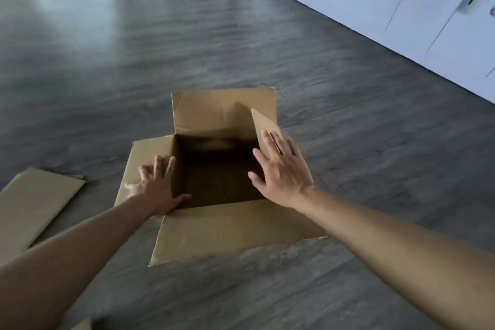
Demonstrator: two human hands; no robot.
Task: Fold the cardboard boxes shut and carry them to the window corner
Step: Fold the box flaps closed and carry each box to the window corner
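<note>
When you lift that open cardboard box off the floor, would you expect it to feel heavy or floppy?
Probably light: the cardboard box looks empty inside. Its loose flaps, like the one by the right hand, would likely flop. With nothing folded shut, the walls may flex.

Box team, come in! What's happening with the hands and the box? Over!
Left hand open, flat on left flap. Right hand open, at raised right flap. Cardboard box not yet shut. Flattened cardboard lies left, clear of it.
</note>
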